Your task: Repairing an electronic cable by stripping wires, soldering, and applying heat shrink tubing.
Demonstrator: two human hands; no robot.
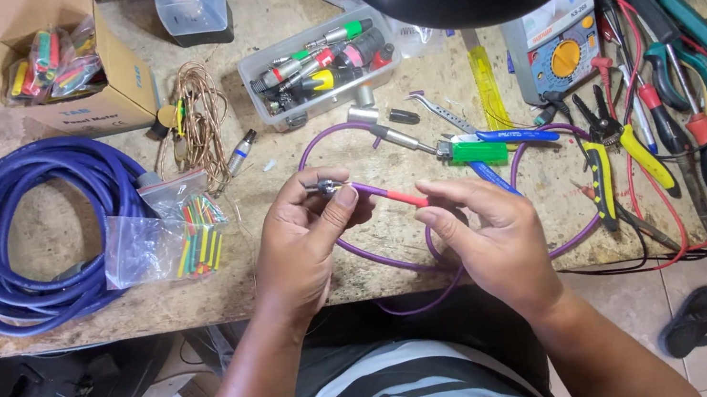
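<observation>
i hold the purple cable [377, 192] up over the workbench [288, 268], between my two hands. my left hand [302, 237] pinches the cable's end, thumb and forefinger pressed on it just behind the small metal connector part [327, 187] that sticks out at the tip. my right hand [490, 232] pinches the red sleeve [407, 198] that sits on the cable, fingertips closed on its far end. the sleeve lies between my hands, near the connector but not yet against it. the rest of the cable loops down off the table edge and back up past the green and blue clamp [485, 146] holding another connector end.

as i judge it, i am in the middle of dressing this cable end: the sleeve is on the wire and being worked toward the metal part. the next move calls for a steady left pinch so the tip does not twist, while the right fingers slide the sleeve along the cable without kinking it. whether the joint under the sleeve is finished i cannot tell from here.

close by lie the bags of coloured sleeving [186, 238], a clear tray of connectors [320, 64], the coiled blue cable [40, 234], the yellow-handled cutters [618, 161] and a meter [559, 46].
</observation>
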